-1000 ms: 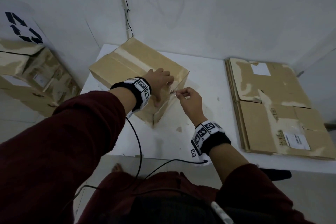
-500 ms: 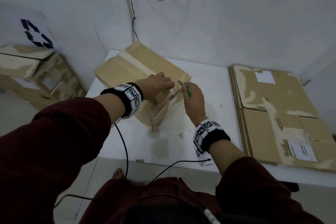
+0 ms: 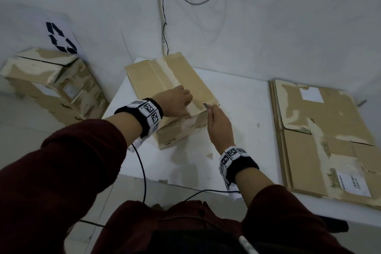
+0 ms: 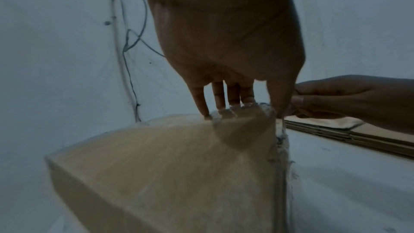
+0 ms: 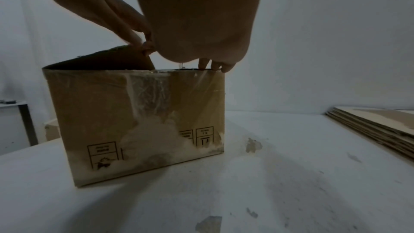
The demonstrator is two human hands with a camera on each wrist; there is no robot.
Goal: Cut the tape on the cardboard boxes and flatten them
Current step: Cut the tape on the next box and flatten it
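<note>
judging by how things lie, the job is partway through: a stack of flattened boxes (image 3: 325, 140) already rests on the right side of the tabletop (image 3: 237, 97), while one cardboard box (image 3: 165, 80) stands whole near the tabletop's back left corner, its tape (image 3: 165, 68) running as a pale strip along the top seam and down the near face. the left hand (image 3: 175, 102) rests on the box top near its front edge, fingers straight and pressing, its grip holding nothing. the right hand (image 3: 219, 125) has its grip closed round a small blade (image 3: 205, 106), whose tip sits at the top front edge of the box, just beside the left fingertips. whether the tape is cut through there cannot be told; the flaps look closed, so cutting and flattening of this box seem left to do. more cardboard boxes on the floor (image 3: 53, 80) at the left, beside a recycling sign (image 3: 60, 37), look unflattened too.
</note>
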